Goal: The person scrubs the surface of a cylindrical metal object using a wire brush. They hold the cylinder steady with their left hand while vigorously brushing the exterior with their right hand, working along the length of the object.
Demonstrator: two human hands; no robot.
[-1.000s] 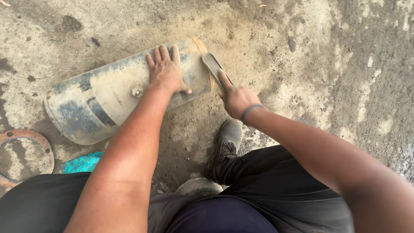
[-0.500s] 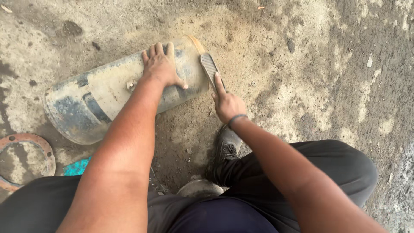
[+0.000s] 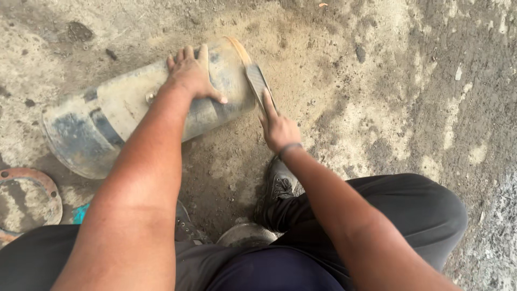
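Note:
A dirty grey metal cylinder (image 3: 124, 116) lies on its side on the concrete floor, its far end up and to the right. My left hand (image 3: 191, 75) rests flat on top of it, fingers spread. My right hand (image 3: 277, 126) grips a flat metal file (image 3: 257, 81), index finger stretched along the blade. The file's blade lies against the rim at the cylinder's right end.
A rusty ring-shaped flange (image 3: 24, 199) lies at the left edge, with a turquoise scrap (image 3: 81, 213) beside it. My black shoe (image 3: 277, 186) and dark trousers fill the bottom of the view. A round grey object (image 3: 245, 234) sits between my legs. The floor (image 3: 404, 97) is stained and dusty.
The view has shifted slightly. My right hand and the file have moved up along the cylinder's end rim. My left hand stays pressed on the cylinder.

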